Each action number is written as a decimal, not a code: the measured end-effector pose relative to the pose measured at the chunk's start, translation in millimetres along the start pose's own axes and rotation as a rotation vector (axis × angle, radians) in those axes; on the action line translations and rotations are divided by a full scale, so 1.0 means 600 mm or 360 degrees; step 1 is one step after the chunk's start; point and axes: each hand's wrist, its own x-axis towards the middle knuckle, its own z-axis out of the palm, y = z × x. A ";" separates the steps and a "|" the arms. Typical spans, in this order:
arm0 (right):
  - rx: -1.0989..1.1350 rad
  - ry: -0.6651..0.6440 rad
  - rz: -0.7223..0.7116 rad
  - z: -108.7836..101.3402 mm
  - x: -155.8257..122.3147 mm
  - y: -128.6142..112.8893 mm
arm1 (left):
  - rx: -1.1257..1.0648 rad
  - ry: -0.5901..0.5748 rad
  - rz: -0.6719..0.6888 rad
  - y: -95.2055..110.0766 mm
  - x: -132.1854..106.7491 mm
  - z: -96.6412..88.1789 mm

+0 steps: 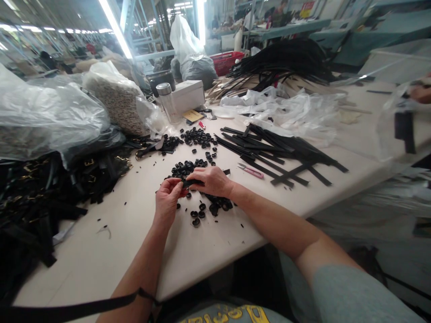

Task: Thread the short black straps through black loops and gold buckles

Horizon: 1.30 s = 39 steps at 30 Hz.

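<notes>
Both hands meet over the white table (134, 242), pinching a short black strap (194, 182). My left hand (167, 194) closes thumb and fingers on its left end. From above, my right hand (213, 180) grips the strap, and a dark end sticks out past the knuckles. Whether a loop sits on the strap is hidden by the fingers. Around the hands lie small black loops (183, 168), with several more (197, 218) nearer me. Pink-handled thread snips (252, 171) rest to the right, beside a heap of flat black straps (279, 146).
Black straps with gold buckles (87, 175) pile up at the left under clear plastic bags (50, 112). Behind stand a glass bottle (169, 103), a white box (188, 95) and crumpled plastic (286, 107). Another person's hand (420, 93) shows at the right edge.
</notes>
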 end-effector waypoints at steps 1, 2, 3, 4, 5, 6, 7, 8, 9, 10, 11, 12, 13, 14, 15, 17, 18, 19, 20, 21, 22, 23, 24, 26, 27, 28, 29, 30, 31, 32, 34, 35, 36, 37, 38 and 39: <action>0.0005 -0.0001 0.0002 0.001 0.000 0.000 | 0.0004 -0.0002 0.0009 -0.001 0.000 0.000; 0.0012 0.0000 0.0004 0.002 0.000 0.000 | 0.0005 -0.0005 0.0017 -0.002 0.000 0.000; 0.0019 0.0001 0.0007 0.002 0.000 0.000 | 0.0003 -0.0009 0.0023 -0.002 0.000 0.000; 0.0024 0.0005 0.0009 0.001 0.000 0.000 | 0.0000 -0.0013 0.0024 -0.002 0.000 0.000; 0.0025 0.0009 0.0012 0.001 0.000 0.000 | -0.0003 -0.0013 0.0023 -0.002 0.000 0.000; 0.0024 0.0013 0.0015 0.000 0.000 0.001 | -0.0009 -0.0013 0.0020 -0.001 0.000 0.000; 0.0022 0.0014 0.0017 0.000 0.001 0.001 | -0.0016 -0.0014 0.0019 0.000 -0.001 0.000; 0.0022 0.0012 0.0020 -0.001 0.001 0.002 | -0.0020 -0.0026 0.0021 0.001 -0.002 0.001; 0.0023 0.0010 0.0028 -0.002 0.001 0.003 | -0.0021 -0.0043 0.0032 0.002 -0.003 0.001; 0.0025 0.0008 0.0038 -0.003 0.001 0.004 | -0.0018 -0.0065 0.0051 0.004 -0.004 0.002; 0.0028 0.0006 0.0048 -0.004 0.001 0.005 | -0.0006 -0.0090 0.0076 0.005 -0.006 0.003; 0.0030 0.0005 0.0058 -0.005 0.001 0.006 | 0.0013 -0.0109 0.0102 0.007 -0.007 0.004; 0.0032 0.0001 0.0064 -0.006 0.001 0.007 | 0.0036 -0.0119 0.0127 0.008 -0.009 0.005; 0.0037 -0.0004 0.0067 -0.007 0.001 0.007 | 0.0062 -0.0121 0.0143 0.009 -0.010 0.006; 0.0044 -0.0011 0.0068 -0.007 0.001 0.007 | 0.0086 -0.0115 0.0152 0.009 -0.011 0.006; 0.0063 -0.0027 0.0072 -0.008 0.002 0.007 | 0.0124 -0.0106 0.0143 0.009 -0.012 0.006; 0.0073 -0.0031 0.0077 -0.008 0.002 0.006 | 0.0130 -0.0102 0.0134 0.009 -0.012 0.006; 0.0079 -0.0032 0.0079 -0.008 0.002 0.005 | 0.0128 -0.0104 0.0123 0.008 -0.012 0.005; 0.0079 -0.0032 0.0080 -0.009 0.002 0.005 | 0.0118 -0.0111 0.0113 0.008 -0.011 0.005; 0.0073 -0.0032 0.0078 -0.009 0.002 0.005 | 0.0102 -0.0126 0.0106 0.007 -0.011 0.004; 0.0061 -0.0034 0.0070 -0.010 0.002 0.004 | 0.0087 -0.0147 0.0102 0.006 -0.010 0.003; 0.0046 -0.0041 0.0060 -0.011 0.002 0.004 | 0.0082 -0.0165 0.0103 0.006 -0.010 0.003; 0.0026 -0.0057 0.0050 -0.012 0.003 0.004 | 0.0091 -0.0177 0.0112 0.006 -0.010 0.003; -0.0035 -0.0123 0.0047 -0.015 0.004 0.004 | 0.0165 -0.0179 0.0130 0.005 -0.010 0.002; -0.0080 -0.0171 0.0060 -0.016 0.004 0.005 | 0.0219 -0.0172 0.0132 0.005 -0.011 0.002; -0.0129 -0.0225 0.0082 -0.017 0.005 0.005 | 0.0271 -0.0167 0.0124 0.006 -0.011 0.002; -0.0177 -0.0277 0.0111 -0.018 0.005 0.005 | 0.0308 -0.0166 0.0103 0.006 -0.012 0.001; -0.0216 -0.0326 0.0144 -0.019 0.006 0.005 | 0.0324 -0.0166 0.0070 0.007 -0.012 0.001; -0.0241 -0.0367 0.0181 -0.020 0.007 0.005 | 0.0320 -0.0164 0.0026 0.008 -0.012 0.000; -0.0252 -0.0401 0.0220 -0.021 0.007 0.006 | 0.0295 -0.0160 -0.0025 0.009 -0.011 -0.001; -0.0240 -0.0441 0.0291 -0.023 0.008 0.007 | 0.0209 -0.0159 -0.0143 0.011 -0.009 -0.002; -0.0222 -0.0448 0.0319 -0.024 0.008 0.008 | 0.0159 -0.0167 -0.0201 0.012 -0.008 -0.003; -0.0198 -0.0446 0.0339 -0.025 0.008 0.008 | 0.0112 -0.0181 -0.0254 0.013 -0.007 -0.003; -0.0169 -0.0444 0.0351 -0.025 0.008 0.009 | 0.0067 -0.0193 -0.0298 0.014 -0.007 -0.003; -0.0137 -0.0442 0.0357 -0.025 0.008 0.010 | 0.0028 -0.0207 -0.0336 0.015 -0.006 -0.004; -0.0106 -0.0444 0.0361 -0.025 0.008 0.010 | -0.0004 -0.0218 -0.0366 0.015 -0.006 -0.004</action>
